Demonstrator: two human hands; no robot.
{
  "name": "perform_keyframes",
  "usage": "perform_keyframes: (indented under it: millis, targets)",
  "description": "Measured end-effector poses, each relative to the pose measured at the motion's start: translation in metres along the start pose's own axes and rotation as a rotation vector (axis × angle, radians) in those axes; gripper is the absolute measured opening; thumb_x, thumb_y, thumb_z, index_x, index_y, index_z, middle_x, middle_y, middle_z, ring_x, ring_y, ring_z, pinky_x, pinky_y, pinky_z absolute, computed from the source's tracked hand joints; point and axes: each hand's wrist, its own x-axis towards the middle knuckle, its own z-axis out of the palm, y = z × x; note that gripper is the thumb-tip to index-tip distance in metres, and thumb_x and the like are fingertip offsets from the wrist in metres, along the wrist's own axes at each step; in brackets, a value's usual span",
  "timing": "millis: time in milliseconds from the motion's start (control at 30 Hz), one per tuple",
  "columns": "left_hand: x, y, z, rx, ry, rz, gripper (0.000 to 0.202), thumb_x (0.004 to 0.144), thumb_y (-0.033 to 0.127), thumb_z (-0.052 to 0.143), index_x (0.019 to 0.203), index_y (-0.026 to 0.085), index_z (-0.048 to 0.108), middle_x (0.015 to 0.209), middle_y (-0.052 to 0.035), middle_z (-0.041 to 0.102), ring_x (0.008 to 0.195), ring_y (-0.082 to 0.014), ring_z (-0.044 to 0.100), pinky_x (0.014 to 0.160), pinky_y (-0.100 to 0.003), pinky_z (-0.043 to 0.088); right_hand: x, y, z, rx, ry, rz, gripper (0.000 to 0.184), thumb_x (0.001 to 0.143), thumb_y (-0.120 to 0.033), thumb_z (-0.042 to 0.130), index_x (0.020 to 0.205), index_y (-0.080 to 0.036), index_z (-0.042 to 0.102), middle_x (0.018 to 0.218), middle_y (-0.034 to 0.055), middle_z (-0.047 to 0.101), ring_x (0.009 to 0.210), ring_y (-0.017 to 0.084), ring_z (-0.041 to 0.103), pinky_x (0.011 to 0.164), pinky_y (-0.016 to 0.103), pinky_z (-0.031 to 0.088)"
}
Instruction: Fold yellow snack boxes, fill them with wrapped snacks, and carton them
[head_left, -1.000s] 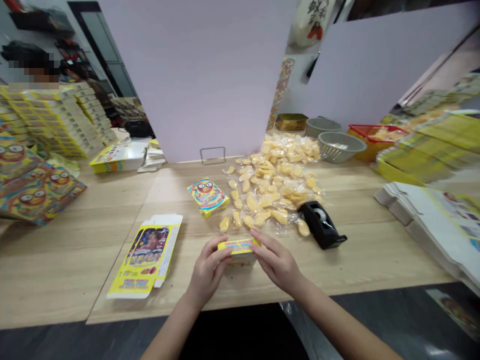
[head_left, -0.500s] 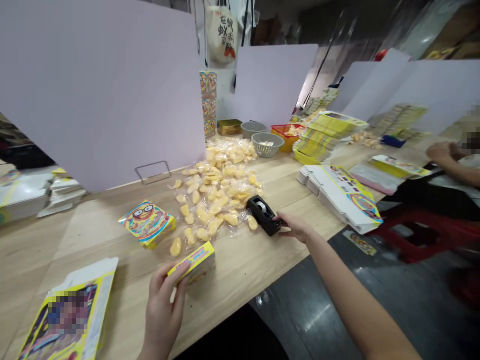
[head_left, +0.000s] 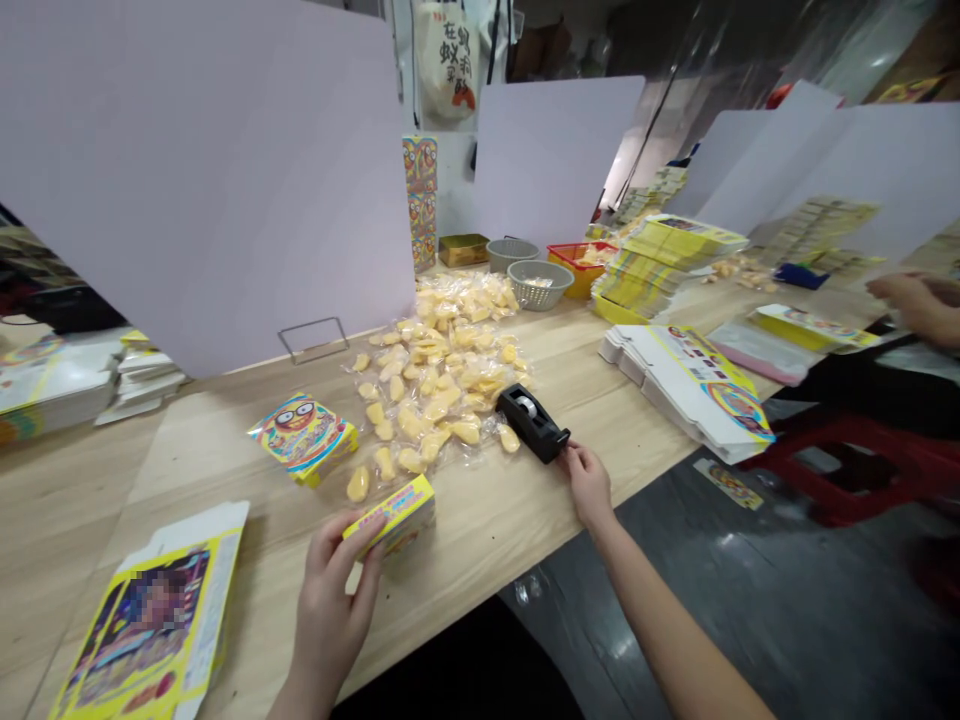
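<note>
My left hand (head_left: 337, 580) grips a small yellow printed box (head_left: 401, 510) from above, with the box standing on edge on the table. A black tape dispenser (head_left: 531, 420) holding a roll of clear tape sits to the right. At its cutter end, the fingers of my right hand (head_left: 589, 485) are pinched together; any tape between them is too fine to make out. Several wrapped yellow pieces (head_left: 439, 400) are spread in a pile behind the box. Another box (head_left: 304, 435) with a cartoon face lies left of the pile.
Flat printed cartons (head_left: 150, 620) lie at front left, and more cartons (head_left: 690, 385) lie at right. Behind those is a tall carton stack (head_left: 652, 270). Grey baskets (head_left: 540, 290) and a red-rimmed bin (head_left: 581, 265) stand at the back. A white panel (head_left: 225, 190) rises behind. Another person's hand (head_left: 915, 305) shows at far right.
My right hand has moved down, slightly away from the dispenser's cutter end, and its fingers have drawn into a pinch. My left hand keeps its grip on the box. The view has shifted slightly.
</note>
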Motion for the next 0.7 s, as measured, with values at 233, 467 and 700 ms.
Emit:
perform_keyframes:
  millis: [233, 467, 700]
  targets:
    - [0.0, 0.008, -0.006, 0.068, -0.02, -0.018, 0.038, 0.088, 0.007, 0.051, 0.119, 0.027, 0.059, 0.112, -0.0056, 0.054, 0.104, -0.0177, 0.057, 0.089, -0.032, 0.053, -0.089, -0.056, 0.042, 0.116, -0.337, 0.037, 0.04, 0.081, -0.048, 0.06, 0.104, -0.017, 0.068, 0.073, 0.0025, 0.063, 0.06, 0.015, 0.055, 0.055, 0.028, 0.049]
    - [-0.004, 0.008, -0.001, 0.063, 0.076, -0.048, 0.021, 0.088, 0.01, 0.054, 0.104, 0.023, 0.058, 0.107, -0.0052, 0.058, 0.1, -0.0161, 0.06, 0.085, -0.031, 0.056, -0.163, -0.133, 0.11, 0.379, -0.694, 0.061, 0.067, 0.087, -0.037, 0.057, 0.147, -0.018, 0.032, 0.066, -0.0026, 0.062, 0.06, 0.014, 0.056, 0.057, 0.027, 0.05]
    - [-0.01, 0.0, 0.003, 0.152, 0.053, -0.003, 0.027, 0.09, 0.02, 0.053, 0.115, 0.028, 0.061, 0.112, -0.0064, 0.058, 0.1, -0.0205, 0.061, 0.079, -0.033, 0.056, -0.171, -0.134, 0.125, 0.296, -0.608, 0.075, 0.066, 0.087, -0.036, 0.057, 0.145, -0.016, 0.032, 0.067, -0.0017, 0.064, 0.064, 0.016, 0.063, 0.063, 0.031, 0.055]
